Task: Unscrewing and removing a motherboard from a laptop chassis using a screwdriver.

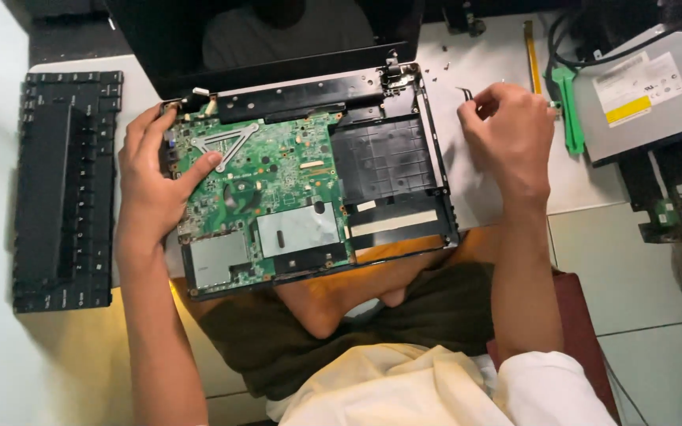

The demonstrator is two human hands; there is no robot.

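An opened black laptop base (pixel 428 150) lies in front of me, its green motherboard (pixel 270 189) exposed on the left half. My left hand (pixel 155 181) grips the base's left edge, thumb pressing on the board near a silver triangular bracket (pixel 226 142). To the right of the laptop, my right hand (pixel 511 130) hovers over the white surface with fingers curled around a thin dark tool (pixel 466 95), possibly tweezers. The laptop's dark screen (pixel 278 39) stands open at the back.
A detached black keyboard (pixel 65 189) lies face down at the left. A grey optical drive (pixel 649 91), a green plastic part (pixel 566 110), a yellow-handled tool (pixel 530 55) and small screws (pixel 440 75) sit at the right. My legs are beneath the laptop.
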